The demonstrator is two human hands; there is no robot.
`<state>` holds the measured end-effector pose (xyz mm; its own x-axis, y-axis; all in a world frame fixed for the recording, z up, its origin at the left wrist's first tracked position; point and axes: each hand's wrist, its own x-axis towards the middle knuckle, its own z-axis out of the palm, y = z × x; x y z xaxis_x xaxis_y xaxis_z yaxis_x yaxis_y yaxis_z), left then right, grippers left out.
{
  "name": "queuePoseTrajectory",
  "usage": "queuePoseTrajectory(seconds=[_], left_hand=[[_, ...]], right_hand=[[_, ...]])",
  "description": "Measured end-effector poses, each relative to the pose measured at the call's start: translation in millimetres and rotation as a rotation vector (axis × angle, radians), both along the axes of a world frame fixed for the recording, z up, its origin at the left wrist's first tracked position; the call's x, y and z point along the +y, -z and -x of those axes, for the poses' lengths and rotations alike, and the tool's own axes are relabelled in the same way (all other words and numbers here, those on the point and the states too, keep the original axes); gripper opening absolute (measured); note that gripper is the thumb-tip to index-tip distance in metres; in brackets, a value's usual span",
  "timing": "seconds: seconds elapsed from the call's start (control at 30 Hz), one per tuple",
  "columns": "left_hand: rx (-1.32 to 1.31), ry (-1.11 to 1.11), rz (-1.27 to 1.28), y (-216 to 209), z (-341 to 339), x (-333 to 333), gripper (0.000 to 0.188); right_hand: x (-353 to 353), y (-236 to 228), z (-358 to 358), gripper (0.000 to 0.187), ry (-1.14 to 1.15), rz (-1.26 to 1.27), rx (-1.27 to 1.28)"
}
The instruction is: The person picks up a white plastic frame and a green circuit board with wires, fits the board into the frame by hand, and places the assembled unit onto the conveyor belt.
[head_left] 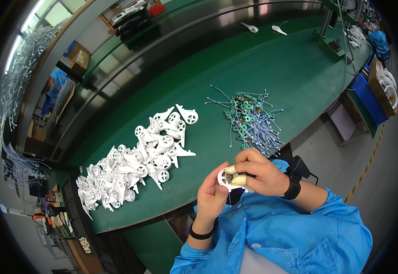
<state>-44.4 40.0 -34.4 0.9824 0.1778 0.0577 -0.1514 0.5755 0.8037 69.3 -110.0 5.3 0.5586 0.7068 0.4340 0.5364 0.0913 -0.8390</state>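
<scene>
A white plastic housing [229,186] with a round, ring-shaped end is held between my hands at the table's front edge. My left hand [212,195] grips its left side, thumb and fingers closed on the rim. My right hand [264,177] is closed on its right side, with yellow finger covers [238,179] on fingers that press at the ring's middle. A small dark, metallic piece shows inside the ring, partly hidden by those fingers. Below the housing hangs a thin wire, whose other end I cannot make out.
Left of my hands spreads a heap of similar white housings [123,169] on the green table [176,82]. Beyond my hands lies a pile of green ring boards with blue-grey wires [249,118]. Two white pieces [279,30] rest at the far side, near a stand [334,43].
</scene>
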Motion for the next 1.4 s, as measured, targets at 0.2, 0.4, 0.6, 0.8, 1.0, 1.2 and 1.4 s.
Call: queuePoseTrajectory(seconds=[0.2,0.4,0.6,0.8,1.0,1.2,1.4], left_hand=[[-0.040,-0.003,-0.061,-6.4,-2.7,-0.7,0.065],[-0.044,0.012,-0.234,-16.4,0.8,1.5,0.062],[0.003,0.124,-0.172,-16.6,2.2,10.5,0.059],[0.038,0.150,-0.162,-13.8,5.5,12.6,0.060],[0.036,0.193,0.054,0.4,-3.1,15.6,0.062],[-0.057,0.293,0.154,-0.5,-5.1,23.9,0.070],[-0.032,0.233,0.134,-7.5,-6.3,18.7,0.069]], right_hand=[[-3.8,-10.9,3.6,0.031,0.073,0.054,-0.145],[-5.9,-7.8,4.0,0.032,0.047,0.006,-0.179],[-3.5,-6.8,-3.0,0.032,-0.069,-0.055,-0.216],[-2.0,-8.4,-6.8,0.029,-0.155,0.015,-0.226],[-1.3,-10.5,-10.1,0.028,-0.125,0.135,-0.143],[-10.8,-32.3,-18.0,0.018,-0.020,0.004,0.065],[-7.5,-28.9,-17.2,0.021,-0.155,0.056,-0.042]])
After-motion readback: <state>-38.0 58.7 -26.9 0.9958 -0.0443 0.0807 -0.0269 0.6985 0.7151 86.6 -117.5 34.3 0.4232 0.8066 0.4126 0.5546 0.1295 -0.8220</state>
